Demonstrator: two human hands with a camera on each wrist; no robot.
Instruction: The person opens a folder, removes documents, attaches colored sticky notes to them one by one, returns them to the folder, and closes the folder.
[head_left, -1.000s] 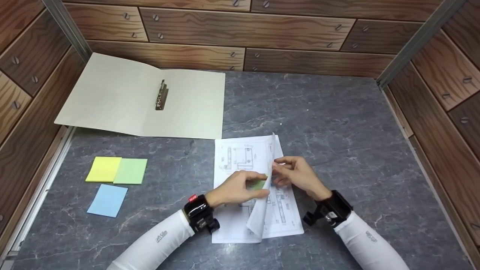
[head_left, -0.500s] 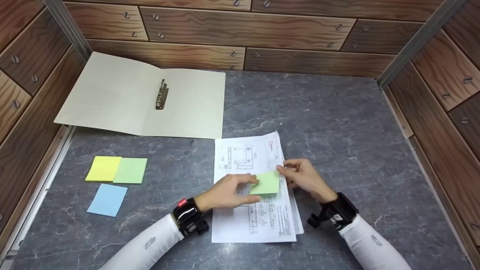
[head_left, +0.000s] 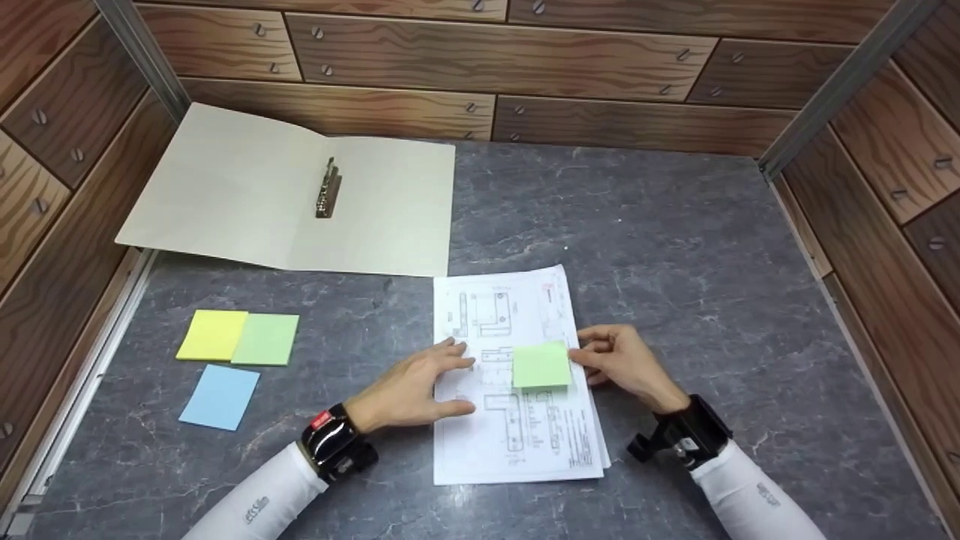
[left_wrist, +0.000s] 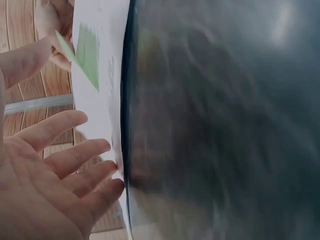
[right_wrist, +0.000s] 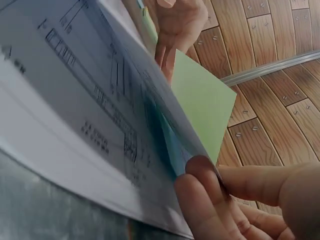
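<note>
Several white sheets [head_left: 465,442] printed with technical line drawings lie stacked before me. On the top sheet is a green sticky note [head_left: 541,366], its free end lifting off the paper in the right wrist view. My right hand [head_left: 624,361] pinches the right edge of the top sheet beside this note, thumb above and fingers beneath. Under the raised edge, a blue sticky note [right_wrist: 172,145] shows on a lower sheet. My left hand [head_left: 411,386] hovers with spread fingers at the stack's left edge, holding nothing.
An open cream folder [head_left: 390,210] with a metal clip [head_left: 328,191] lies at the back left. Nearer on the left are a yellow sticky pad [head_left: 212,335], a green pad [head_left: 265,339] and a blue pad [head_left: 220,397]. Wood-patterned walls [head_left: 645,127] surround the table.
The top sheet has turned over to the right and now lies nearly flat, green note facing up. My left hand has let go of the note and drawn back left; my right hand took the sheet's edge.
</note>
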